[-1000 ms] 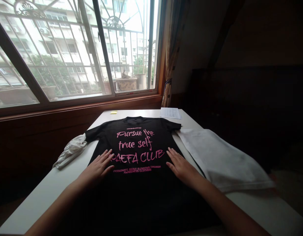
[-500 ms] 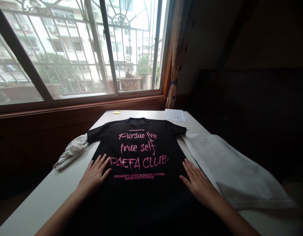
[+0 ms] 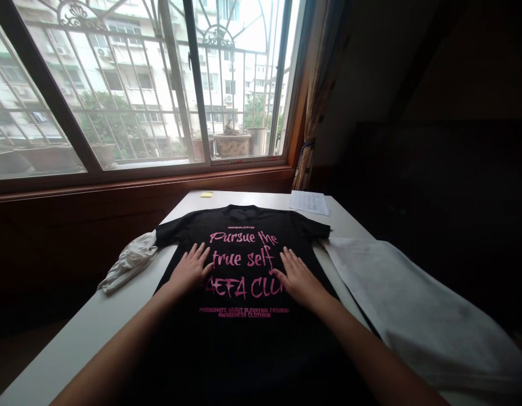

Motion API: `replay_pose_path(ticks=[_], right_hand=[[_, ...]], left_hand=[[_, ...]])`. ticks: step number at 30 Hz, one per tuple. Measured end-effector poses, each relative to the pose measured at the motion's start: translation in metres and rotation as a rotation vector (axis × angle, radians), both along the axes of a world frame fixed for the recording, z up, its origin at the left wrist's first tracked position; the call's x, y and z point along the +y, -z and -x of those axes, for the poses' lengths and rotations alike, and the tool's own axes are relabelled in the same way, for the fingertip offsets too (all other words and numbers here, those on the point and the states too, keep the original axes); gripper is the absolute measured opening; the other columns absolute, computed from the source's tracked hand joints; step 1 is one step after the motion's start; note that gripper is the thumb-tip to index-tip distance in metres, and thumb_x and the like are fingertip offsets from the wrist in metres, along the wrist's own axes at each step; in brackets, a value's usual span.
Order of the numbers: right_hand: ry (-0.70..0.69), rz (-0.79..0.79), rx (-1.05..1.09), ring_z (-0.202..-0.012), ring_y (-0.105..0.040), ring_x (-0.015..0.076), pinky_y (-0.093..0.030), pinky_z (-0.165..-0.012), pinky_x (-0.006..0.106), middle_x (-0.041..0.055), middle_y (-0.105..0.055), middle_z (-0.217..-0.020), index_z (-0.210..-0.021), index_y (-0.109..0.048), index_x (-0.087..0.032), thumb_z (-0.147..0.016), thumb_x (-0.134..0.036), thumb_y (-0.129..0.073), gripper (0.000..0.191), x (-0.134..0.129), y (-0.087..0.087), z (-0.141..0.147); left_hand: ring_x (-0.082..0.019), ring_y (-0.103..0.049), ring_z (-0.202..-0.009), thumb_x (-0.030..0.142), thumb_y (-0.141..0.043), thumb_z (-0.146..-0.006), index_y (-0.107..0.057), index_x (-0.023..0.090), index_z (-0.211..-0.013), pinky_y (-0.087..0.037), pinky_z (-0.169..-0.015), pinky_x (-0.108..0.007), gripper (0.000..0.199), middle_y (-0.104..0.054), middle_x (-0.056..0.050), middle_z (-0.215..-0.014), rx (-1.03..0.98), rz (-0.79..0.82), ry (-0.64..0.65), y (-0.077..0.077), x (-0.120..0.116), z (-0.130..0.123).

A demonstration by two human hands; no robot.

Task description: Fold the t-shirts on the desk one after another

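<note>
Both open, the left hand point(image 3: 191, 269) and right hand point(image 3: 301, 277) lie palm-down over the edges of the pink lettering point(image 3: 241, 287) of a black T-shirt point(image 3: 244, 335), spread on a white table point(image 3: 80, 338) between crumpled white cloth point(image 3: 131, 259) and smoother pale cloth point(image 3: 417, 304)

The T-shirt point(image 3: 244, 335) lies on the table point(image 3: 100, 321), before the window point(image 3: 137, 84). Left: first cloth point(image 3: 131, 262). Right: second cloth point(image 3: 413, 304), apparently overhanging the table edge. Behind, right: papers point(image 3: 309, 203).

Black T-shirt point(image 3: 244, 349): your left hand point(image 3: 191, 269) and right hand point(image 3: 301, 276) hide the ends of its third large line.
Paper point(image 3: 309, 203): writing too small to read.
White cloth point(image 3: 425, 304): blurred toward your right, perhaps cut off there.
</note>
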State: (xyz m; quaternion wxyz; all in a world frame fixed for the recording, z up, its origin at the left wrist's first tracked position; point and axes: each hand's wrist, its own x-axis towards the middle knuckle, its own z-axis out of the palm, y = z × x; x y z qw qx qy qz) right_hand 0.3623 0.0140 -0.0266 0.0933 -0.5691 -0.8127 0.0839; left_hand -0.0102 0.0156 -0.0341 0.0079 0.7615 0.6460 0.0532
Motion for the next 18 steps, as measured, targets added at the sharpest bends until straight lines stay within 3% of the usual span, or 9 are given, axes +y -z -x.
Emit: replay_pose_path(ticks=[3, 6, 12, 18], right_hand=[[-0.026, 0.036, 0.043, -0.156, -0.008, 0.0282, -0.012, -0.125, 0.043, 0.0161, -0.01, -0.169, -0.16, -0.023, -0.003, -0.1, -0.07, -0.018, 0.089, 0.036, 0.009, 0.03], [0.008, 0.055, 0.03, -0.156, -0.009, 0.0279, -0.011, -0.125, 0.044, 0.0158, -0.013, -0.168, -0.159, -0.024, -0.003, -0.101, -0.068, -0.02, 0.088, 0.058, 0.024, 0.032], [0.208, -0.047, -0.073, -0.155, -0.015, 0.0259, -0.013, -0.125, 0.042, 0.014, -0.018, -0.168, -0.158, -0.028, -0.004, -0.101, -0.062, -0.024, 0.081, 0.072, 0.049, -0.026], [0.278, -0.088, -0.123, -0.154, -0.021, 0.0256, -0.018, -0.125, 0.042, 0.0122, -0.023, -0.167, -0.158, -0.031, -0.006, -0.102, -0.058, -0.025, 0.077, 0.072, 0.056, -0.06]], left_hand=[[-0.036, -0.012, -0.155, 0.059, -0.03, -0.103, -0.031, 0.017, -0.159, -0.019, -0.121, -0.058, 0.07, -0.021, -0.013, -0.167, -0.043, 0.024, -0.013, 0.003, 0.025, -0.02], [-0.035, -0.014, -0.155, 0.06, -0.028, -0.103, -0.033, 0.019, -0.158, -0.017, -0.121, -0.058, 0.068, -0.022, -0.012, -0.167, -0.061, 0.035, -0.028, 0.012, 0.035, -0.026], [-0.029, -0.013, -0.156, 0.06, -0.027, -0.103, -0.03, 0.032, -0.159, -0.015, -0.123, -0.054, 0.062, -0.023, -0.002, -0.168, -0.028, 0.027, 0.028, 0.022, 0.032, -0.006], [-0.03, -0.014, -0.156, 0.059, -0.027, -0.103, -0.022, 0.029, -0.161, -0.019, -0.123, -0.052, 0.066, -0.016, -0.005, -0.169, -0.02, -0.029, -0.106, 0.028, 0.033, 0.036]])
